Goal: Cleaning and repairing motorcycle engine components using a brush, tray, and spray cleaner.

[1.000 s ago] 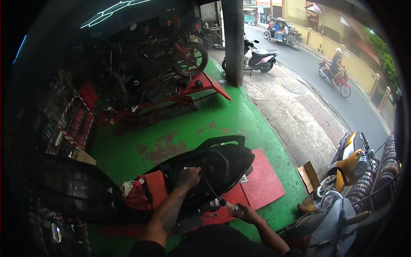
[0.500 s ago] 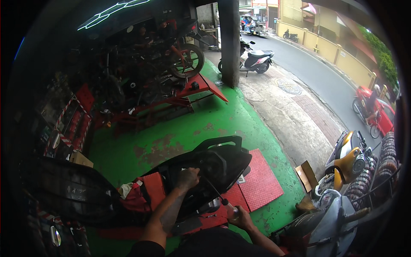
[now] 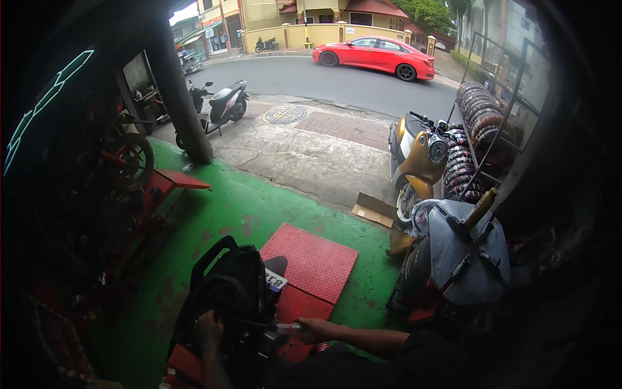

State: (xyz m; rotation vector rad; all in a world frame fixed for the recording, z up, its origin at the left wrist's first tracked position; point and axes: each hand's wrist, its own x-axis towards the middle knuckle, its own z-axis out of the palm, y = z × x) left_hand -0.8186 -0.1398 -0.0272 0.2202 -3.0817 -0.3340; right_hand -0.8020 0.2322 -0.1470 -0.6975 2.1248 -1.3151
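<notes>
A dark motor scooter [image 3: 236,279] stands in front of me, its rear end with the grab rail pointing away and a licence plate [image 3: 275,280] at its tail. My right hand [image 3: 316,330] is closed round the pale, see-through handle of a screwdriver [image 3: 288,327] at the scooter's right side. Its shaft runs left toward the dark bodywork, where the tip is lost in shadow. On the scooter's rear body rests my left hand [image 3: 208,329], fingers curled. What they hold, if anything, is too dark to make out.
Under the scooter lies a red lift platform [image 3: 311,259] on a green floor [image 3: 240,194]. Grey body panels [image 3: 470,259], a cardboard box [image 3: 374,210] and a gold scooter [image 3: 421,152] stand to the right, by stacked tyres [image 3: 460,162]. A post [image 3: 178,91] rises at the left.
My view has swung right, so the scooter and both hands appear turned and further left. The right hand keeps the screwdriver; the left stays at the scooter. A red car now shows fully on the road.
</notes>
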